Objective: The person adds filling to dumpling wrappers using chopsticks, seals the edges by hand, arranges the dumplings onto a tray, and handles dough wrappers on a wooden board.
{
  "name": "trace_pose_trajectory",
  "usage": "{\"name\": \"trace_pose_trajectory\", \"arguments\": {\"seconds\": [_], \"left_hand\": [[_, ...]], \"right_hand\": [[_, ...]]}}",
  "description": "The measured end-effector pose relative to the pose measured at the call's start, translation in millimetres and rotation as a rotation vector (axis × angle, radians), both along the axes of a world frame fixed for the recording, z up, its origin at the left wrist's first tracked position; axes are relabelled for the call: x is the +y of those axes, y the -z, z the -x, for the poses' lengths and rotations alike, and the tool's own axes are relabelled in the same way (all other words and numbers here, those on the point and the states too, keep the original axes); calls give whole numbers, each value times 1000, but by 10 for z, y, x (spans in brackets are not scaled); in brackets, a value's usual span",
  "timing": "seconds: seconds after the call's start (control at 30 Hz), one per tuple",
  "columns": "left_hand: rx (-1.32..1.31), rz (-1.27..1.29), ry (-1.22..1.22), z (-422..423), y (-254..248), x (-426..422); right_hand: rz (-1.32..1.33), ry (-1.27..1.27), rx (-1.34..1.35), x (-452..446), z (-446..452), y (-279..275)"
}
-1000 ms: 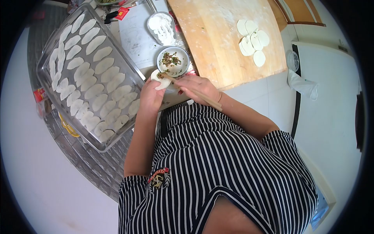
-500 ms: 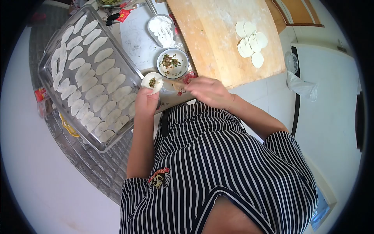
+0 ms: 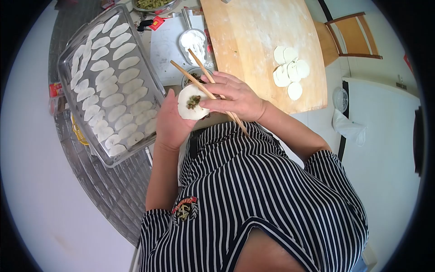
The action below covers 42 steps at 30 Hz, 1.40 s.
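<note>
A round dumpling wrapper [image 3: 185, 108] rests on my left hand [image 3: 171, 122], whose thumb and fingers hold it from below. A small mound of chopped filling [image 3: 193, 102] sits at its middle. My right hand [image 3: 238, 97] grips a pair of wooden chopsticks [image 3: 233, 119], and its fingertips reach the wrapper's right edge. The chopsticks' far ends point up and left, spread apart. Behind my hands, the filling bowl [image 3: 185, 76] is mostly hidden; some dark filling shows inside it.
At left, a metal tray [image 3: 159, 85] carries rows of folded dumplings. Several flat wrappers [image 3: 294, 90] lie on the floured wooden board [image 3: 253, 68] at right. A metal scoop [image 3: 187, 20] of white flour stands behind the bowl. A chair [image 3: 349, 38] is at upper right.
My left hand has raised the filled wrapper and moved it right. The right hand has swung the chopsticks to point away and brought its fingers to the wrapper. The view has shifted slightly.
</note>
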State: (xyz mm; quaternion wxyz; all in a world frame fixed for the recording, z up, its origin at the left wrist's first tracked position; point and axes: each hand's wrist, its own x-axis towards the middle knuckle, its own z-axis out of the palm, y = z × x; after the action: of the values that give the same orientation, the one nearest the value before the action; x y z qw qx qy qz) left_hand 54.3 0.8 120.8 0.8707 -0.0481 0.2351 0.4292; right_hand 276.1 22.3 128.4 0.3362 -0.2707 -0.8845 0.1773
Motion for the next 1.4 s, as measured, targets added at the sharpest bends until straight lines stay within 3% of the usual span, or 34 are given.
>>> {"name": "trace_pose_trajectory", "arguments": {"seconds": [0.03, 0.1, 0.17, 0.2, 0.27, 0.3, 0.37, 0.5, 0.63, 0.7, 0.83, 0.9, 1.0, 1.03, 1.1, 1.13, 1.17, 1.23, 1.27, 1.3, 1.33, 1.4], "left_hand": [[-6, -18, 7, -52, -41, -1], [548, -516, 225, -133, -193, -4], [1536, -980, 812, -286, -704, 69], [1541, -978, 810, -375, -636, 14], [710, -415, 197, -551, -420, -124], [713, -418, 194, -577, -407, -151], [721, -667, 279, -634, -435, -203], [949, -661, 299, -851, -641, -263], [1009, -765, 264, -1104, -854, -319], [1090, -835, 318, -1188, -936, -352], [899, -761, 111, -1409, -1053, -428], [847, -847, 60, -1392, -916, -439], [1193, -1184, 26, -1390, -771, -428], [1195, -1195, 28, -1396, -764, -421], [1321, -1173, -106, -1464, -741, -421], [1252, -1015, -99, -1500, -790, -452], [1232, -1029, -90, -1549, -755, -445], [1005, -692, -217, -1629, -648, -455], [981, -657, -243, -1639, -664, -460], [969, -661, -229, -1631, -649, -469], [856, -592, -265, -1612, -624, -480], [722, -503, -303, -1544, -582, -488]], "right_hand": [[-24, -23, -48, 22, -50, -59], [15, -19, 1, 20, -150, -85], [56, -12, 51, 2, -219, -103], [161, -4, 154, -6, -250, -106], [309, 6, 315, -36, -318, -134], [305, 4, 317, -78, -329, -178], [660, 72, 515, -165, -365, -275], [390, 51, 418, -140, -560, -441], [329, 96, 456, -159, -755, -574], [181, -33, 411, -128, -873, -614], [463, -109, 606, -295, -1025, -648], [314, -122, 594, -233, -1058, -737], [433, -135, 542, -197, -1098, -854], [423, -133, 546, -188, -1077, -851], [595, -185, 583, -192, -1018, -781], [706, -167, 640, -212, -978, -750], [697, -144, 636, -204, -1044, -708], [514, 50, 381, -170, -1187, -586], [248, 105, 291, -104, -1300, -344], [248, 122, 286, -113, -1435, -199], [564, 282, 288, -141, -1601, -89], [883, 508, 252, -167, -2003, 220]]}}
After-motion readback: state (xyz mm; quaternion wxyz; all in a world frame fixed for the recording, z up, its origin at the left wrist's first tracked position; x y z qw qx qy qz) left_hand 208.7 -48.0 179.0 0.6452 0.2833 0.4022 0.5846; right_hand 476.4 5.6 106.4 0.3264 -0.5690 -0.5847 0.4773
